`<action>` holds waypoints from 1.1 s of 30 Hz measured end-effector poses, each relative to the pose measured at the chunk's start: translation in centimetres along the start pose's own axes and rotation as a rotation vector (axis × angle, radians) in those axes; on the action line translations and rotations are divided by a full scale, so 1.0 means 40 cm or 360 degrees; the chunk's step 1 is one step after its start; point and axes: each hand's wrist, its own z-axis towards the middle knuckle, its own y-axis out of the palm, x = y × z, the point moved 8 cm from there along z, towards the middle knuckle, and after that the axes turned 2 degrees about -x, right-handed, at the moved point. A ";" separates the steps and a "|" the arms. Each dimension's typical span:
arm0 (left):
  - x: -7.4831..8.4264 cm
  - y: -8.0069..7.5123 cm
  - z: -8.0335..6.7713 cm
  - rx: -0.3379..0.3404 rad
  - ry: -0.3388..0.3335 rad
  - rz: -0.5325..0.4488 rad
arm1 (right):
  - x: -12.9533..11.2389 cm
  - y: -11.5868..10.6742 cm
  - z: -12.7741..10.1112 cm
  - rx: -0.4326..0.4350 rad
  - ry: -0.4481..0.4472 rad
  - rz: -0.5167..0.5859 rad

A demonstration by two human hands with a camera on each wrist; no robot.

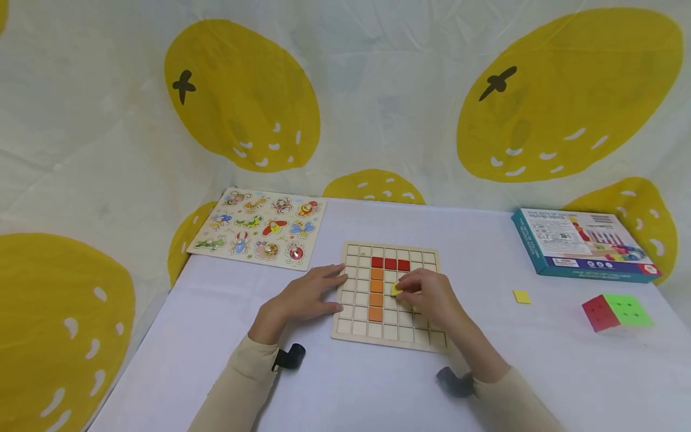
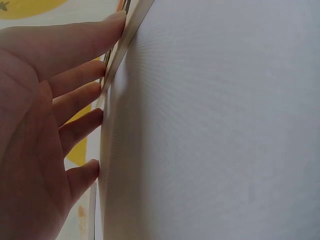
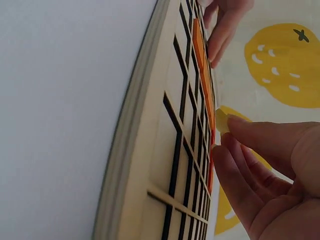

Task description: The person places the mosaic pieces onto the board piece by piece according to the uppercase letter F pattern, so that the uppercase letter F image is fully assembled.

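Observation:
A wooden grid board (image 1: 360, 328) lies flat on the table. Three red square tiles (image 1: 390, 263) fill a short row in it, and a column of orange tiles (image 1: 375, 299) runs down from the row's left end. My right hand (image 1: 432, 297) pinches a yellow square tile (image 1: 396, 290) between thumb and fingers, low over the cells right of the orange column. In the right wrist view the tile (image 3: 222, 121) is partly hidden by the thumb. At the board's left edge, my left hand (image 1: 306, 294) rests with spread fingers, the fingertips (image 2: 95, 167) against the rim.
Another yellow tile (image 1: 521, 297) lies on the table right of the board. Farther right are a red and green puzzle cube (image 1: 618, 312) and a flat toy box (image 1: 585, 243). A bug picture puzzle (image 1: 254, 228) lies back left. A fruit-patterned cloth (image 1: 388, 108) hangs behind.

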 end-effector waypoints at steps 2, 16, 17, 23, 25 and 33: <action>0.002 -0.001 0.000 0.0005 0.0004 -0.0004 | -0.001 0.008 0.006 0.0003 0.0005 -0.0016; 0.005 -0.005 0.002 0.0018 0.0009 0.0009 | -0.014 0.027 0.028 0.0054 -0.0021 -0.0165; 0.004 -0.005 0.002 0.0018 0.0010 0.0010 | -0.016 0.028 0.028 0.0054 -0.0022 -0.0170; 0.007 -0.006 0.001 0.0027 0.0027 0.0002 | -0.027 0.033 0.028 0.0036 -0.0017 -0.0197; 0.007 -0.007 0.000 0.0029 0.0026 -0.0002 | -0.030 0.034 0.028 0.0031 -0.0011 -0.0206; 0.006 -0.006 0.001 0.0029 0.0023 0.0003 | -0.023 0.038 0.029 0.0020 0.0066 -0.0246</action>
